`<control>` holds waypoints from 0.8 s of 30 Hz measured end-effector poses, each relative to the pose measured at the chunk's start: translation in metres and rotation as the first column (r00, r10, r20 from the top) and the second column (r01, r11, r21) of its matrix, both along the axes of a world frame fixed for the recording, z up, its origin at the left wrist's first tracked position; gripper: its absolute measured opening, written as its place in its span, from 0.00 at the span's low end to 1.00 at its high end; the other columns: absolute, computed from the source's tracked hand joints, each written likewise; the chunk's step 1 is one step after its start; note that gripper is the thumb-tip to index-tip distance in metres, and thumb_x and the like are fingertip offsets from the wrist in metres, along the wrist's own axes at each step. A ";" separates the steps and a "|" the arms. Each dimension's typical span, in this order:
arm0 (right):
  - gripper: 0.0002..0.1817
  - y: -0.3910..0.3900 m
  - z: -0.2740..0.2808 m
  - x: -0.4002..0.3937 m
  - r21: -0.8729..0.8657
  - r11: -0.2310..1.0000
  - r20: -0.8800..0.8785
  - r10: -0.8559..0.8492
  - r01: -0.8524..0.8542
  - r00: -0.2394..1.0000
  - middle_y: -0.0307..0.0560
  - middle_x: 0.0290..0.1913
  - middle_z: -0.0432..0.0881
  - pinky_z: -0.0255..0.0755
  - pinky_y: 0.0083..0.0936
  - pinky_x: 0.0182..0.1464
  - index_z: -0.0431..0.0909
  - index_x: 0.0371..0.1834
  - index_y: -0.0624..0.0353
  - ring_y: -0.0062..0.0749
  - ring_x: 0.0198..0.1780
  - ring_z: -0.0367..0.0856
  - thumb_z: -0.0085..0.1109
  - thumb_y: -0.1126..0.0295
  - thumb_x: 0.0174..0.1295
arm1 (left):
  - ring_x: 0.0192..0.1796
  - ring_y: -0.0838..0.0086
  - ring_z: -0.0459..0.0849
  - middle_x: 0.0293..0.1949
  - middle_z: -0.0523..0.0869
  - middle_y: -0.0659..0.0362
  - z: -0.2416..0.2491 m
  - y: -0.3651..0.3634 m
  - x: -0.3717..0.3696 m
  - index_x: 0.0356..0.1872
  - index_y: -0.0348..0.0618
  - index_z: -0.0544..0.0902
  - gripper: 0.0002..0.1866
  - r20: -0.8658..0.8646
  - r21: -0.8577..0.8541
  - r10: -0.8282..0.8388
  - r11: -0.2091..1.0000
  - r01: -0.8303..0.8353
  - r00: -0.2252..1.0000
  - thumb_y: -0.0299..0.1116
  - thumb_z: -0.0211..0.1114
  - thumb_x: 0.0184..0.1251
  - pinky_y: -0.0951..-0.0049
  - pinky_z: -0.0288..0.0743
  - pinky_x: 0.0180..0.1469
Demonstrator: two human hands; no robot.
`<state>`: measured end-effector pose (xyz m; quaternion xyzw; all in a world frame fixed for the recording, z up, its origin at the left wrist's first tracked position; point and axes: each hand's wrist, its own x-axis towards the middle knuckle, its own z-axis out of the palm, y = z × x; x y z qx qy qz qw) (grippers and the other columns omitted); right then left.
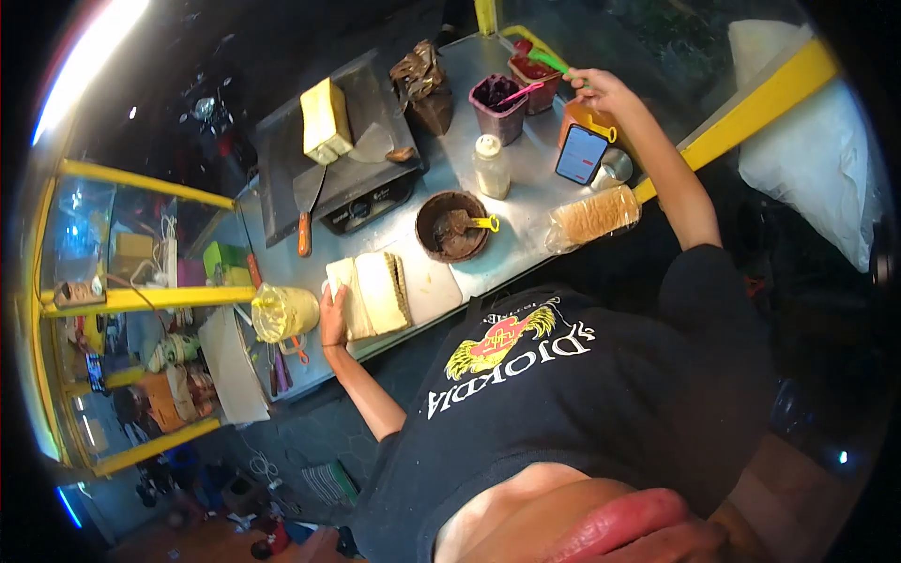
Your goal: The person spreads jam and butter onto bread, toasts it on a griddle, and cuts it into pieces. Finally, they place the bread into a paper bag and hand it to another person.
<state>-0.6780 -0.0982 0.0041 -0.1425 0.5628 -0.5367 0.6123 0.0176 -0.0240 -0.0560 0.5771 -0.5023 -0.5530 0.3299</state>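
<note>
My left hand (333, 316) is closed on the edge of a stack of white bread slices (368, 293) lying on a pale board (434, 286). My right hand (601, 91) reaches to the far right and grips a green plastic spreader (549, 61). The spreader's lower end is over a tub of red jam (537, 83). Beside that tub stands a tub of dark purple spread (499, 105) with a pink utensil in it. Closer to me is a brown bowl of chocolate spread (453, 228) with a yellow-handled utensil inside.
A dark griddle (282, 178) carries a yellow-white block (326, 120) and a metal scraper (308, 202). On the counter are a squeeze bottle (491, 167), a phone (582, 153), a wrapped loaf (596, 218) and a tub of yellow spread (284, 314). Yellow frame posts (751, 108) flank the counter.
</note>
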 end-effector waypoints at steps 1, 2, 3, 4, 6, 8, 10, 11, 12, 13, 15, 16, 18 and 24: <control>0.11 0.005 0.002 -0.004 -0.109 0.989 -0.060 0.092 -0.099 0.994 0.30 0.23 0.69 0.63 0.19 0.28 0.79 0.45 0.61 0.13 0.14 0.52 0.59 0.65 0.67 | 0.56 0.73 0.76 0.55 0.80 0.57 0.000 0.002 0.000 0.61 0.35 0.74 0.22 0.012 -0.008 0.034 0.999 -0.034 0.999 0.39 0.59 0.73 0.73 0.68 0.60; 0.13 0.021 0.023 0.013 -0.164 0.983 -0.222 0.050 -0.088 0.974 0.29 0.23 0.70 0.63 0.19 0.28 0.81 0.43 0.60 0.12 0.15 0.54 0.62 0.62 0.65 | 0.61 0.71 0.74 0.58 0.78 0.56 -0.016 -0.001 0.014 0.64 0.34 0.72 0.25 0.016 0.025 0.054 0.998 -0.055 0.998 0.40 0.58 0.73 0.71 0.65 0.64; 0.13 0.032 0.033 0.022 -0.208 0.969 -0.327 0.058 -0.131 0.943 0.28 0.24 0.70 0.64 0.18 0.27 0.82 0.43 0.60 0.10 0.15 0.55 0.61 0.61 0.66 | 0.64 0.70 0.72 0.62 0.76 0.55 -0.006 0.004 0.011 0.67 0.33 0.69 0.28 -0.032 0.062 0.051 0.997 -0.049 0.998 0.41 0.59 0.73 0.70 0.63 0.67; 0.12 0.047 0.049 0.038 -0.271 0.940 -0.416 0.078 -0.206 0.906 0.27 0.22 0.69 0.61 0.13 0.24 0.82 0.43 0.60 0.09 0.15 0.56 0.58 0.62 0.68 | 0.66 0.70 0.72 0.64 0.76 0.54 -0.027 0.001 0.024 0.68 0.31 0.68 0.30 -0.050 0.069 0.119 0.991 -0.116 0.992 0.40 0.59 0.72 0.71 0.62 0.68; 0.12 0.084 0.083 0.095 -0.313 0.909 -0.442 0.118 -0.276 0.889 0.28 0.20 0.69 0.53 0.10 0.18 0.81 0.44 0.62 0.09 0.15 0.58 0.52 0.65 0.72 | 0.67 0.70 0.72 0.65 0.75 0.53 -0.019 0.008 0.016 0.68 0.30 0.68 0.29 -0.149 0.082 0.228 0.973 -0.217 0.962 0.38 0.58 0.73 0.71 0.62 0.69; 0.13 0.118 0.091 0.153 -0.286 0.904 -0.533 0.125 -0.317 0.837 0.29 0.20 0.68 0.54 0.10 0.19 0.80 0.45 0.62 0.09 0.15 0.59 0.52 0.63 0.72 | 0.64 0.70 0.76 0.64 0.76 0.56 -0.040 0.004 0.022 0.65 0.35 0.72 0.23 -0.621 0.274 0.282 0.952 -0.135 0.731 0.38 0.52 0.77 0.69 0.67 0.67; 0.14 0.147 0.091 0.223 -0.283 0.910 -0.470 0.144 -0.303 0.871 0.29 0.20 0.67 0.55 0.10 0.20 0.81 0.45 0.62 0.10 0.17 0.60 0.53 0.62 0.72 | 0.61 0.68 0.78 0.61 0.79 0.56 -0.068 -0.001 0.034 0.65 0.38 0.72 0.22 -0.720 0.228 0.214 0.971 -0.066 0.660 0.40 0.48 0.78 0.67 0.70 0.65; 0.15 0.159 0.083 0.260 -0.287 0.911 -0.383 0.175 -0.297 0.907 0.28 0.20 0.66 0.56 0.10 0.21 0.81 0.45 0.63 0.10 0.18 0.61 0.53 0.62 0.72 | 0.61 0.67 0.79 0.61 0.79 0.55 -0.065 0.001 0.032 0.65 0.39 0.72 0.22 -0.765 0.236 0.213 0.971 -0.044 0.608 0.40 0.47 0.79 0.67 0.70 0.65; 0.15 0.169 0.070 0.296 -0.290 0.909 -0.404 0.167 -0.299 0.899 0.27 0.19 0.66 0.57 0.12 0.21 0.83 0.44 0.61 0.10 0.19 0.63 0.53 0.61 0.72 | 0.61 0.66 0.79 0.61 0.79 0.53 -0.054 0.004 0.025 0.65 0.38 0.72 0.22 -0.778 0.266 0.233 0.963 -0.030 0.584 0.40 0.46 0.79 0.66 0.70 0.65; 0.14 0.176 0.063 0.337 -0.263 0.917 -0.458 0.155 -0.300 0.875 0.26 0.19 0.66 0.57 0.13 0.21 0.85 0.42 0.58 0.09 0.20 0.63 0.54 0.60 0.72 | 0.61 0.65 0.79 0.61 0.79 0.53 -0.059 0.003 0.028 0.65 0.37 0.71 0.22 -0.810 0.279 0.233 0.960 0.004 0.537 0.40 0.46 0.79 0.66 0.70 0.65; 0.11 0.180 0.014 0.398 -0.299 0.860 -0.542 0.203 -0.413 0.816 0.25 0.20 0.67 0.55 0.13 0.21 0.85 0.40 0.56 0.08 0.21 0.61 0.55 0.63 0.71 | 0.61 0.65 0.79 0.61 0.79 0.52 -0.072 0.002 0.033 0.65 0.36 0.71 0.22 -0.841 0.282 0.223 0.958 0.047 0.493 0.40 0.46 0.79 0.65 0.71 0.65; 0.11 0.176 -0.011 0.423 -0.271 0.861 -0.517 0.246 -0.430 0.820 0.28 0.20 0.69 0.57 0.16 0.22 0.84 0.39 0.59 0.10 0.21 0.62 0.55 0.65 0.71 | 0.61 0.64 0.79 0.61 0.79 0.52 -0.072 -0.001 0.033 0.65 0.36 0.71 0.23 -0.865 0.263 0.206 0.963 0.064 0.457 0.40 0.46 0.79 0.65 0.71 0.66; 0.09 0.166 -0.043 0.466 -0.310 0.818 -0.709 0.140 -0.484 0.691 0.49 0.21 0.74 0.65 0.30 0.27 0.80 0.41 0.64 0.28 0.24 0.76 0.55 0.69 0.69 | 0.61 0.64 0.79 0.61 0.79 0.51 -0.070 0.002 0.031 0.65 0.35 0.71 0.23 -0.887 0.248 0.189 0.965 0.089 0.422 0.40 0.46 0.79 0.64 0.71 0.66; 0.05 0.176 -0.062 0.528 -0.419 0.814 -0.864 -0.220 -0.403 0.453 0.62 0.28 0.79 0.70 0.45 0.33 0.76 0.38 0.63 0.61 0.32 0.78 0.53 0.72 0.66 | 0.62 0.62 0.79 0.62 0.78 0.50 -0.044 0.008 0.022 0.67 0.38 0.69 0.23 -0.952 0.179 0.115 0.961 0.213 0.283 0.41 0.44 0.79 0.61 0.71 0.66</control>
